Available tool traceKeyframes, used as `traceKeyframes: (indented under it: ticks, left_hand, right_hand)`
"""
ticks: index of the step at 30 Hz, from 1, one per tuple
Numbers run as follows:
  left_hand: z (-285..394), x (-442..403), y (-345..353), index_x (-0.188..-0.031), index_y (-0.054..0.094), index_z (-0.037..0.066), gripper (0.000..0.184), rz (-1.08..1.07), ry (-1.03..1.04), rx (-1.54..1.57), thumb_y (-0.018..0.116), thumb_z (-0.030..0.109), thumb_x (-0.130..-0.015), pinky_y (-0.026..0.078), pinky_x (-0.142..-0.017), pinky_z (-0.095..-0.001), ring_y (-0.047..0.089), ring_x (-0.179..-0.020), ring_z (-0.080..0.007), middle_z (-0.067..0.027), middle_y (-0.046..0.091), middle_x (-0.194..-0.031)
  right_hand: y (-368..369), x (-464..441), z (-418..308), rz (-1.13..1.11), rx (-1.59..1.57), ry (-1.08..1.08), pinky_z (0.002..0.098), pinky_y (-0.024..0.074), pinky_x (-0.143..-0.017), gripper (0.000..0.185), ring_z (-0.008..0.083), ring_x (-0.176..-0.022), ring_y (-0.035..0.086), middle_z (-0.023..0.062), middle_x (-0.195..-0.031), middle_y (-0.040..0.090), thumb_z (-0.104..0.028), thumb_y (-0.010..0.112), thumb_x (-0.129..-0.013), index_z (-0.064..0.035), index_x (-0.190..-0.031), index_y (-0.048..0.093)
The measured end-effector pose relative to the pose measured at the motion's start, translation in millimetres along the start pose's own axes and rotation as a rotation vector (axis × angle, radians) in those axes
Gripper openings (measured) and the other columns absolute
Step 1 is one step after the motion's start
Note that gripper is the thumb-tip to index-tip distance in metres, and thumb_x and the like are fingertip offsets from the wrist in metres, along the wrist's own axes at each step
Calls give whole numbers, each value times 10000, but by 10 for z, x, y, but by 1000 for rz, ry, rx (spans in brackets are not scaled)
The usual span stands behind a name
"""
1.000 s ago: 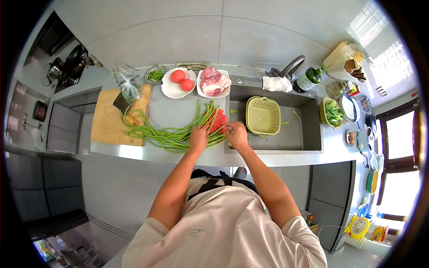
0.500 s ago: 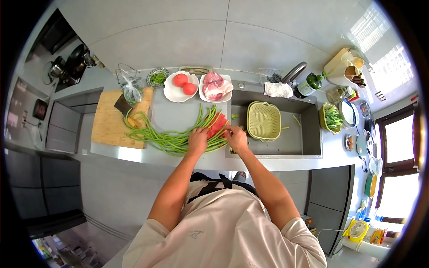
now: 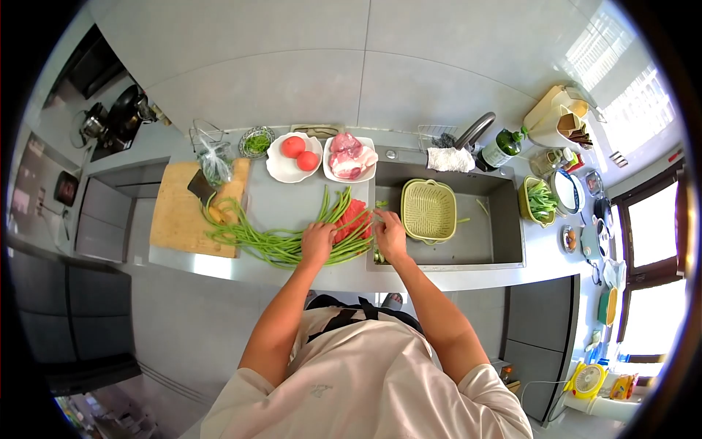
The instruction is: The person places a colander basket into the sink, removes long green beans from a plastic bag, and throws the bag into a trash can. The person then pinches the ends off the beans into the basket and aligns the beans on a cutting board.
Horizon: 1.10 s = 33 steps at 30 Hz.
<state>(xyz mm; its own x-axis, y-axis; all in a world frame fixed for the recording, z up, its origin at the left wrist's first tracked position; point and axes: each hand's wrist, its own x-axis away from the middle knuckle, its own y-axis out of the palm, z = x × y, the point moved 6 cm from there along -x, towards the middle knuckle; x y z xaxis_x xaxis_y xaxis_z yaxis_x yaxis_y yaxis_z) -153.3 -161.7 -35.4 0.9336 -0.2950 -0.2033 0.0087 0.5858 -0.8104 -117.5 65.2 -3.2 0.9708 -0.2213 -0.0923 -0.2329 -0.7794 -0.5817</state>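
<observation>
Across our counter (image 3: 285, 201), long beans (image 3: 270, 247) are stretching from board (image 3: 175, 216) toward sink (image 3: 497, 227), touching a red thing (image 3: 354, 214); we are resting our left hand (image 3: 319, 240) on them, our right hand (image 3: 390, 234) beside their ends; whether fingers are clamping, we cannot tell; meat (image 3: 352, 157) and tomatoes (image 3: 294, 147) are sitting behind.

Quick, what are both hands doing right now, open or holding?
Left hand: on the long green beans; grip cannot be told.
Right hand: at the sink's left end; fingers too small to tell.
</observation>
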Motion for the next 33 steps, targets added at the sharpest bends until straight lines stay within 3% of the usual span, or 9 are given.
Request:
traceKeyframes:
  ticks: [6, 9, 12, 21, 30, 33]
  left_hand:
    - [77, 49, -244, -1021, 744, 102, 128, 75, 81, 47, 725, 127, -897, 475, -833, -479, 611, -946, -339, -74, 705, -956]
    - [101, 77, -315, -1035, 750, 105, 138, 88, 99, 60, 720, 120, -901, 473, -829, -478, 611, -944, -334, -69, 717, -975]
    - [102, 104, -367, -1048, 753, 104, 148, 106, 96, 64, 719, 125, -906, 474, -825, -475, 614, -945, -330, -67, 721, -991]
    - [50, 89, -325, -1014, 762, 109, 112, 178, 69, 99, 717, 123, -912, 477, -794, -471, 620, -913, -338, -75, 734, -956]
    - [210, 105, -93, -959, 777, 102, 101, 110, 92, 62, 767, 146, -869, 494, -794, -458, 617, -866, -332, -73, 728, -912]
    - [228, 124, -69, -943, 778, 103, 96, 117, 94, 78, 775, 148, -858, 495, -794, -456, 619, -860, -330, -73, 726, -886]
  right_hand:
    - [-42, -98, -249, 80, -28, -180, 431, 551, -869, 338, 370, -996, 666, 181, -1210, 663, -77, 591, -1007, -109, -1337, 658]
    - [-73, -119, -463, 65, 0, -407, 444, 548, -865, 385, 385, -997, 663, 176, -1246, 644, 2, 600, -955, -82, -1327, 651]
    - [74, -152, -251, -123, 141, -331, 457, 547, -878, 339, 396, -1027, 653, 185, -1208, 651, 1, 600, -939, -66, -1258, 692]
    - [82, -62, -173, -147, 220, -453, 465, 545, -880, 260, 413, -1010, 636, 206, -1112, 643, -5, 587, -931, -40, -1151, 720]
    - [212, -157, 172, 96, 42, -83, 497, 524, -849, 199, 427, -942, 636, 227, -954, 660, -108, 529, -1024, -22, -1069, 703]
    - [174, -123, 235, 122, 104, -44, 502, 521, -838, 195, 423, -920, 635, 222, -982, 672, -102, 521, -1024, -27, -1049, 698]
